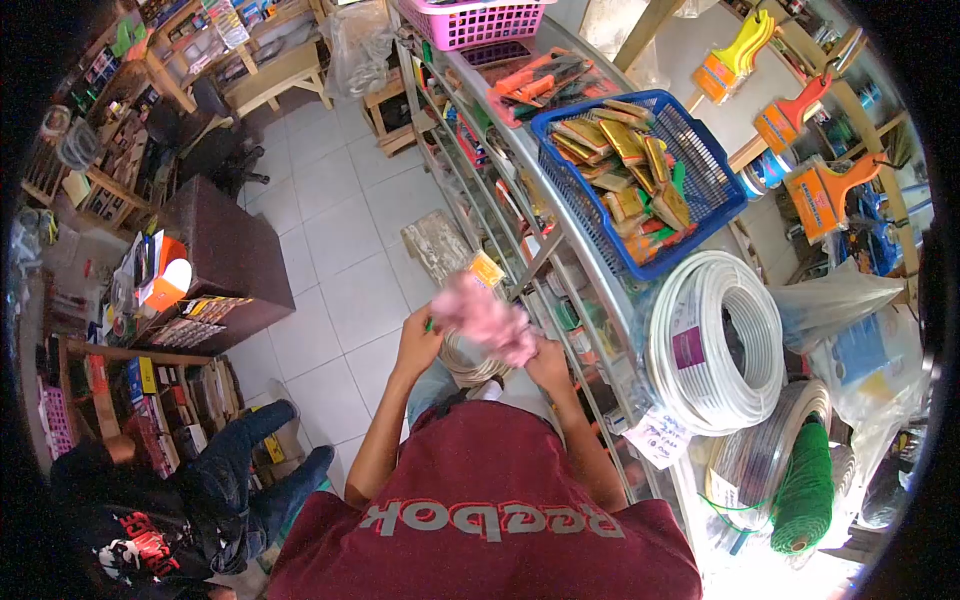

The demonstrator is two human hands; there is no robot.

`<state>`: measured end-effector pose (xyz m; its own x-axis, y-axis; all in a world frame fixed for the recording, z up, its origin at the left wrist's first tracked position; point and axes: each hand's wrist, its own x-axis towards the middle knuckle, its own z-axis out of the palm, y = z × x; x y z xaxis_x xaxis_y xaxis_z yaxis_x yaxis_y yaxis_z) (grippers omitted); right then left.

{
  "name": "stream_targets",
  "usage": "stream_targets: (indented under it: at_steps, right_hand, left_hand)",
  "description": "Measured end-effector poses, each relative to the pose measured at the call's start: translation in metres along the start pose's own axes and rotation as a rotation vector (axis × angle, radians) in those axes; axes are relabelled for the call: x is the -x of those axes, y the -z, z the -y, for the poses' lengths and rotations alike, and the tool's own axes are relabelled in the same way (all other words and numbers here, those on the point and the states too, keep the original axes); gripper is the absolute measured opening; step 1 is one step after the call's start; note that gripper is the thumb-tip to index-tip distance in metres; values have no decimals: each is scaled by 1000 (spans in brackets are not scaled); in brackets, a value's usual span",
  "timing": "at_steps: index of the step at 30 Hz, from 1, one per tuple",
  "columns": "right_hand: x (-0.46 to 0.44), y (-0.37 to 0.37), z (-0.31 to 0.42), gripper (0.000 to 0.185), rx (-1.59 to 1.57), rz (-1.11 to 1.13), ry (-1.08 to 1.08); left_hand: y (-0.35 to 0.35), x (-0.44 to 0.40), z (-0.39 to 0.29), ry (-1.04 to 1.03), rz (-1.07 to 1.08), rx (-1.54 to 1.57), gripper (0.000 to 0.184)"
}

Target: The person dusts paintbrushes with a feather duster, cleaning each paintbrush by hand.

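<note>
A pink cloth, smeared by motion, is bunched between my two hands in front of my chest. My right hand is closed on the cloth's near right end. My left hand is closed at its left side, where a small bit of green shows at the fingers. Beyond the cloth an orange-yellow label sticks out. It seems to belong to a green-handled item in my left hand, but the cloth covers the middle, so its kind stays hidden.
On the glass counter at right stand a blue basket of gold and green packets, a white cable coil and green twine. Packaged paintbrushes hang beyond. A wooden stool is ahead; a seated person's legs are at left.
</note>
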<state>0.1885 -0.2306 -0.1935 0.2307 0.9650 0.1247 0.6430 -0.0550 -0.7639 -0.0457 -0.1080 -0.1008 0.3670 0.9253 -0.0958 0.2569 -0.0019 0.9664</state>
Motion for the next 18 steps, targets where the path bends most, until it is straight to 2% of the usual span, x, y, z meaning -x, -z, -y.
stream_targets:
  at_steps: [3, 6, 7, 8, 10, 11, 14, 15, 18]
  right_hand:
    - [0, -12, -11, 23, -47, -199, -106]
    - [1, -15, -13, 23, -333, -263, -496]
    - [2, -15, -9, 22, -290, -350, -314]
    - [5, -14, -5, 20, -215, -290, -205]
    - [8, -9, 0, 17, -63, -173, 13]
    - [7, -7, 1, 23, -17, -114, -44]
    - [2, -12, -8, 21, -195, -322, -238]
    - [-1, -15, -11, 17, -255, -377, -379]
    - [3, -8, -11, 17, -221, -336, -284]
  left_hand:
    - [-1, -1, 6, -18, 3, 4, 23]
    - [-2, 3, 0, 47, 1, 69, 19]
    - [-2, 3, 1, 71, 14, 76, 19]
    - [-3, 4, 2, 94, 30, 83, 19]
    - [-11, 4, 2, 15, 7, 170, 20]
    - [-14, 4, 2, -24, -6, 214, 21]
    - [-11, 4, -1, 129, 11, 232, 21]
    - [-10, 5, -7, 141, 13, 231, 22]
    - [-8, 8, -26, 170, 31, 238, 24]
